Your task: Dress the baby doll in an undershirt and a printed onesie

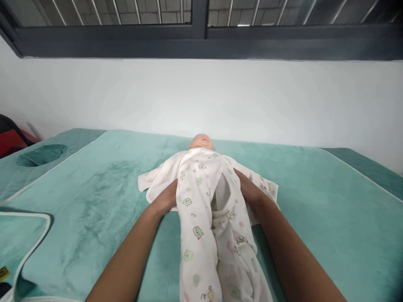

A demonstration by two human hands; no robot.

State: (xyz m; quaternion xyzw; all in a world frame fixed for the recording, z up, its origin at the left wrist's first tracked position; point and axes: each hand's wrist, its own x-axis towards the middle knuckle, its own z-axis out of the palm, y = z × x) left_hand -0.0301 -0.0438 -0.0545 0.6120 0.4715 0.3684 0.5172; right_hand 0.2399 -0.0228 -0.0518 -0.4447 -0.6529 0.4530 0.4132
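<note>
Romper (201,197) hides doll body — both hands' fingers tucked under.

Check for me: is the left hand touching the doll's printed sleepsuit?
Touching. The head view shows the left hand pressed against the side of the sleepsuit, fingers tucked under the cloth at the doll's waist.

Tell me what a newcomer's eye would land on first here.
A doll in a white printed romper lies mid-frame on a teal blanket, head toward the wall. The left hand and right hand press against the romper's sides at its waist.
</note>
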